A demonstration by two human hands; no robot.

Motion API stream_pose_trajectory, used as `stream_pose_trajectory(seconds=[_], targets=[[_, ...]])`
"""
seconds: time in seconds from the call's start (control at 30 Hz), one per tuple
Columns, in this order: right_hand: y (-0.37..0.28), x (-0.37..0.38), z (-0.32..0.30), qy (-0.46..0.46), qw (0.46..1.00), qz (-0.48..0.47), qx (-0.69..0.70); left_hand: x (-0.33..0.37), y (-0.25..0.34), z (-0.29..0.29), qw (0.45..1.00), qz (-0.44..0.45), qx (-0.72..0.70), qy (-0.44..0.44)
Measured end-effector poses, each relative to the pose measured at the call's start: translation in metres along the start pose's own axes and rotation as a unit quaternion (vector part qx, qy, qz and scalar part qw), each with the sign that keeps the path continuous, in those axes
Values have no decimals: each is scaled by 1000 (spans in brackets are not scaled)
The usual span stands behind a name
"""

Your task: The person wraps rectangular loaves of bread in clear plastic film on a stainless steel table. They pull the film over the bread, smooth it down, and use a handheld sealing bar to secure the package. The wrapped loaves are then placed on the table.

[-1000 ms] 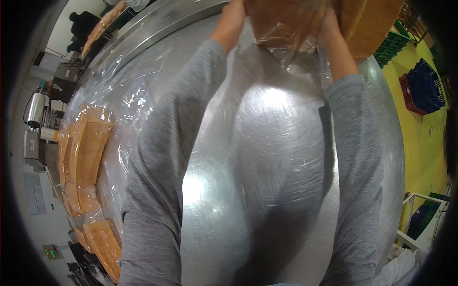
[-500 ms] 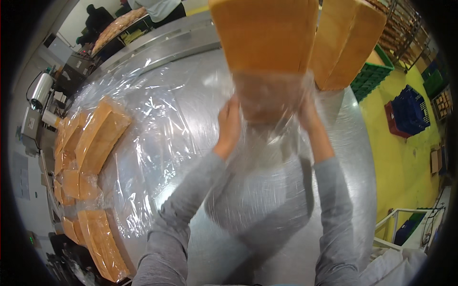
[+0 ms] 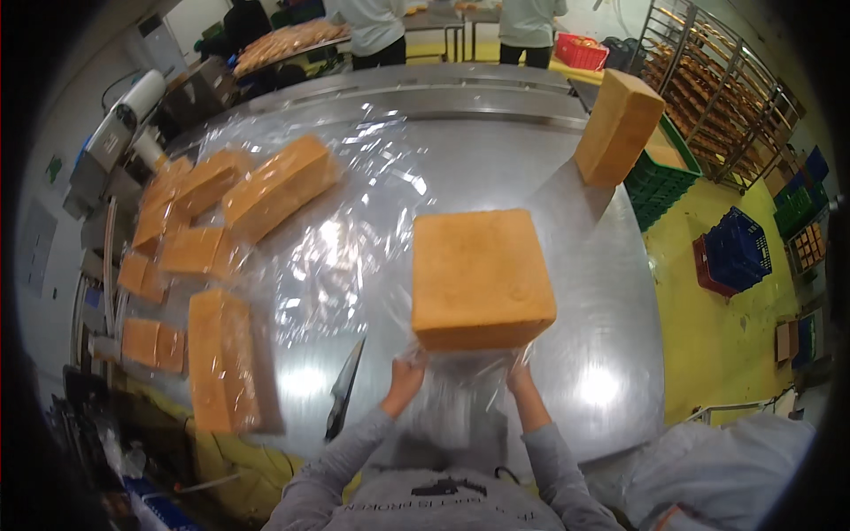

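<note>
In front of me is a large golden-brown bread loaf [image 3: 482,270], with a flat, square-edged face toward me. A clear plastic bag [image 3: 469,361] shows along its near lower edge and its left side. How far the bag reaches around the loaf I cannot tell. My left hand [image 3: 407,376] is closed on the bag at the loaf's near left corner. My right hand [image 3: 520,373] pinches the bag near the right corner. A knife [image 3: 343,389] with a dark handle lies on the metal table [image 3: 584,332], left of my left hand.
Several bagged loaves [image 3: 221,358] lie on the left beside spread clear plastic film [image 3: 332,257]. An unwrapped loaf [image 3: 620,128] stands upright at the far right, near green crates [image 3: 660,186]. Blue crates [image 3: 737,250] stand on the yellow floor. People [image 3: 372,31] stand beyond the table.
My hands have come nearer to my body with the bag and loaf, and the loaf's broad face now shows lower in view. The head view has shifted, bringing the knife into sight.
</note>
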State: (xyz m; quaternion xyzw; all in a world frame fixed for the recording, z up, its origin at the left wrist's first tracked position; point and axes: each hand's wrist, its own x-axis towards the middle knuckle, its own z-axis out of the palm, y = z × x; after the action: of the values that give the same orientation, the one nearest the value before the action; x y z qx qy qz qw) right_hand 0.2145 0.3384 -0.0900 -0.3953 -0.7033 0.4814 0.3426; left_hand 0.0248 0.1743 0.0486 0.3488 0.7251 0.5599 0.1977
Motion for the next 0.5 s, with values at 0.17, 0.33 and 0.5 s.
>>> stream_pose_trajectory(seconds=[0.17,0.33,0.5], targets=[[-109,-20,-44,219,963,-54,-148,-9,18,-108,994,-2,100,41],[-221,-40,-123,209,894,-143,-368,-9,82,-228,964,175,197,41],[-336,-61,-148,136,869,-211,-427,-10,156,-296,964,218,138,57]])
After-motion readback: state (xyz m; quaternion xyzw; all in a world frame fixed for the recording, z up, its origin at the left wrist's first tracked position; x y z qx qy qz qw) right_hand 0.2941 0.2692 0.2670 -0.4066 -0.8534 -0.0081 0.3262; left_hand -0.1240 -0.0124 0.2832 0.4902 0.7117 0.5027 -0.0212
